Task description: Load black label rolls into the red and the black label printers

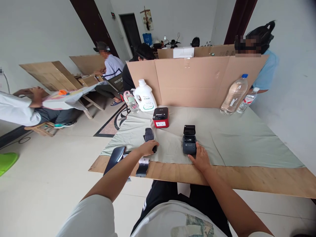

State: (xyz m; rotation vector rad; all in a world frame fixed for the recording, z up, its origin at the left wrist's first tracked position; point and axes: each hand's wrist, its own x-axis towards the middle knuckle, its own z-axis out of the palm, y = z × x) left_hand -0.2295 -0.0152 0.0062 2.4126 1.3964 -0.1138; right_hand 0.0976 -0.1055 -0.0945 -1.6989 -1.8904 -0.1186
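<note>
A small black portable printer stands on the cloth with its lid tipped up. My right hand grips its lower right corner, fingers along the side and thumb at the front. Over to the left, my left hand is closed at a small dark thing, mostly hidden under the fingers. A dark strip lies just beyond that hand. Nearer the table edge is a white paper roll with a dark tail. A dark phone-like slab rests beside my left forearm.
A red and black boxy printer stands further back. Behind it are a white detergent jug and a clear bottle. Two water bottles stand back right, before a cardboard screen. Other people sit beyond.
</note>
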